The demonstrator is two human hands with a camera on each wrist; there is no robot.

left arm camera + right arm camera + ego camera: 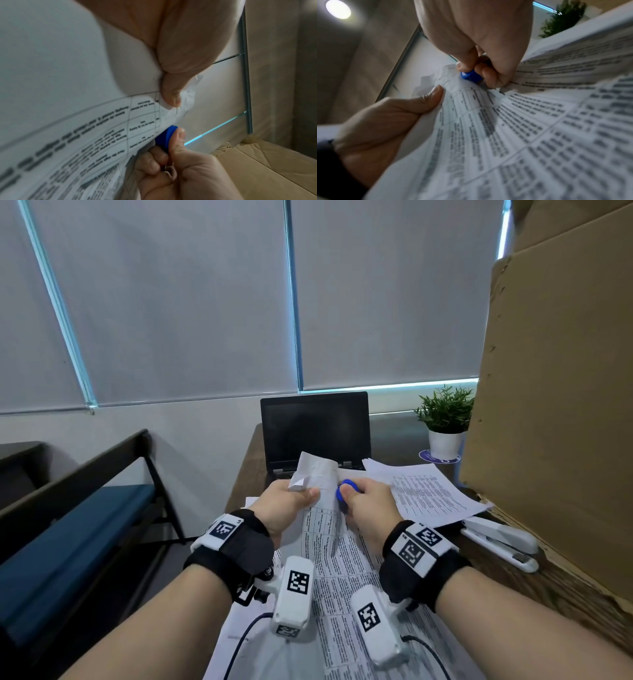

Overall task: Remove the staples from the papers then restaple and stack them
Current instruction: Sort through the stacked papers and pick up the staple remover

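A printed paper set (329, 529) lies on the desk with its far corner lifted and curled up. My left hand (291, 501) pinches that corner between thumb and fingers; the thumb (171, 93) presses the crumpled corner in the left wrist view. My right hand (363, 501) grips a blue staple remover (344, 494) right beside the pinched corner, its blue body (165, 136) (470, 76) touching the paper edge. Its metal claws and the staple are hidden. A second paper stack (428, 491) lies to the right. A white stapler (500, 539) rests at the desk's right side.
A shut-off laptop (315, 429) stands open just behind the papers. A potted plant (445, 419) sits at the back right. A large cardboard box (555, 405) walls off the right side. A dark bench with a blue cushion (68, 542) stands left of the desk.
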